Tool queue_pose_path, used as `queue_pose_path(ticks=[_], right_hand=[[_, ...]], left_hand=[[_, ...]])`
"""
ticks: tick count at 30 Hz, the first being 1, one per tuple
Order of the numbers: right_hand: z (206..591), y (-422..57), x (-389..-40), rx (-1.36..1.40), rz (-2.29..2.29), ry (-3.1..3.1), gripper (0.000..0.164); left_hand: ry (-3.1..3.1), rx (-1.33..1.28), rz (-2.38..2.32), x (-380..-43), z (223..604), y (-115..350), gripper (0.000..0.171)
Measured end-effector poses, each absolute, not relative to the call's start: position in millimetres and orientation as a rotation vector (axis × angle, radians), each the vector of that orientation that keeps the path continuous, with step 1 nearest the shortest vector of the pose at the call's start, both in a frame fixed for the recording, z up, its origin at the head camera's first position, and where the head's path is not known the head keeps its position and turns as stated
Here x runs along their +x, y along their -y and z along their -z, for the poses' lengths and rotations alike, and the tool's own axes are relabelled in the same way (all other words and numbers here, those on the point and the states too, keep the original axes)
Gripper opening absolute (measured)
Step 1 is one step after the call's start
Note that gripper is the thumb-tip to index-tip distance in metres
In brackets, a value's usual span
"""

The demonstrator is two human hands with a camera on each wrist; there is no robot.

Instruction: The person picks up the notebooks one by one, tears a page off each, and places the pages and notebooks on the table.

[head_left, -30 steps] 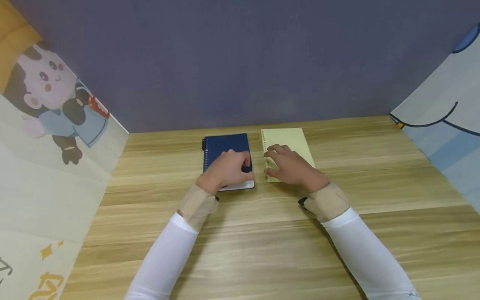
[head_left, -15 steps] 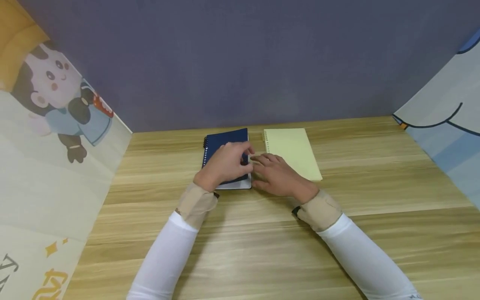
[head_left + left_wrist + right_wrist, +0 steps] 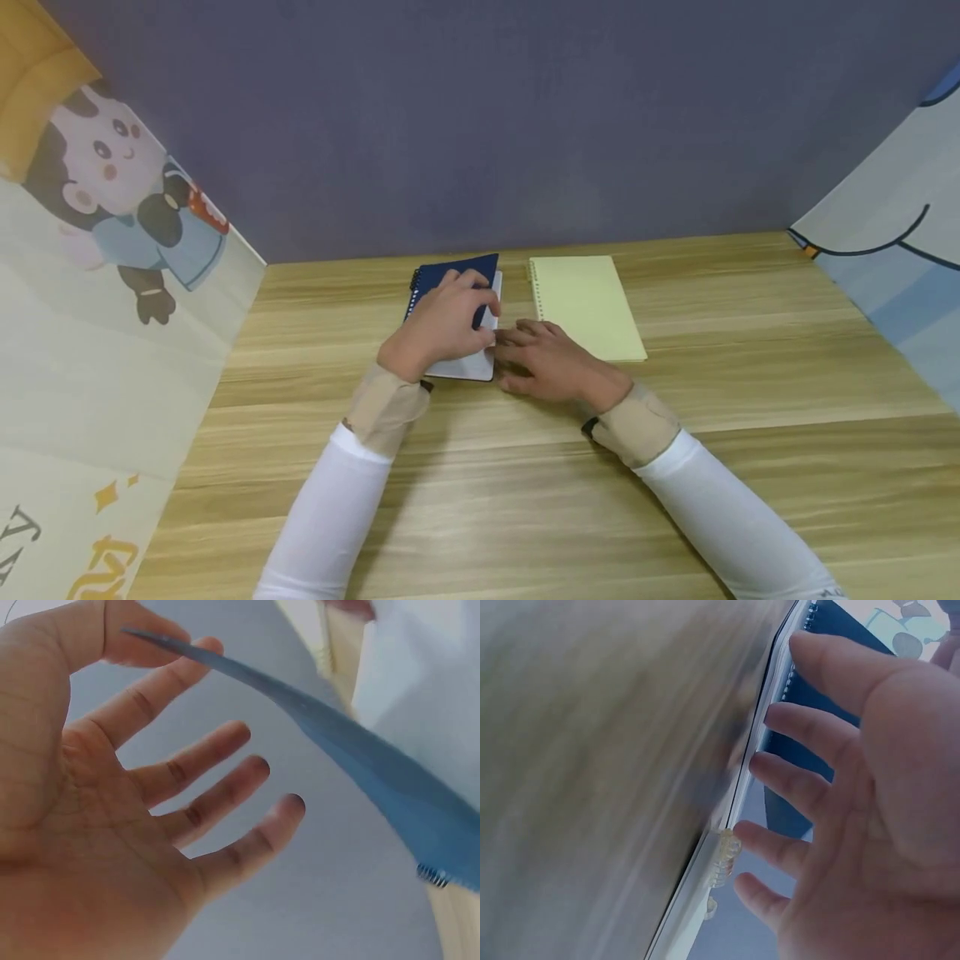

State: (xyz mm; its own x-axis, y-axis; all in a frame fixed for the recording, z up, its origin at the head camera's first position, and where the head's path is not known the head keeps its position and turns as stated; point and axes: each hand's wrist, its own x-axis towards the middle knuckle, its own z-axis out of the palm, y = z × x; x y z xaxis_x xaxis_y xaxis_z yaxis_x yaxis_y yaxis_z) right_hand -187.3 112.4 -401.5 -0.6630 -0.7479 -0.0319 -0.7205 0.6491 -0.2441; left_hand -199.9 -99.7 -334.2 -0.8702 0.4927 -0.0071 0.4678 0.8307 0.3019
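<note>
Dark blue, spiral-bound, the blue notebook [image 3: 457, 271] lay just left of the yellow notebook [image 3: 588, 300], coils [image 3: 414, 279] facing away, long axes nearly parallel! The left hand [image 3: 442, 325] pinched its raised cover [image 3: 360, 761]; the right hand [image 3: 551, 362], fingers loosely extended, bordered its open side.

left hand [image 3: 444, 323]: pinch grip | right hand [image 3: 553, 363]: 4 fingers [image 3: 806, 729] spread

The navy notebook [image 3: 472, 267] has white pages [image 3: 468, 367], the second notebook [image 3: 588, 308] is pale yellow, the sleeves [image 3: 330, 508] white, the table [image 3: 480, 517] streaked tan.
</note>
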Motion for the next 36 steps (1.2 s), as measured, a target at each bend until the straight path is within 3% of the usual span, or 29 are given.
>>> queue_pose_path(ticks=[10,22,36], right_hand=[[401,-109,-184,-1.17,0.353,-2.739,0.056],[388,-112,-184,-1.08,0.321,-2.739,0.051],[380,-120,-184,-1.018,0.313,-2.744,0.045]], left_hand=[[-2.995,0.703,-0.691,-197,299,139,0.031],[-2.99,0.38,-0.685,-192,280,206,0.043],[-2.71,0.079,-0.533,-202,315,268,0.067]])
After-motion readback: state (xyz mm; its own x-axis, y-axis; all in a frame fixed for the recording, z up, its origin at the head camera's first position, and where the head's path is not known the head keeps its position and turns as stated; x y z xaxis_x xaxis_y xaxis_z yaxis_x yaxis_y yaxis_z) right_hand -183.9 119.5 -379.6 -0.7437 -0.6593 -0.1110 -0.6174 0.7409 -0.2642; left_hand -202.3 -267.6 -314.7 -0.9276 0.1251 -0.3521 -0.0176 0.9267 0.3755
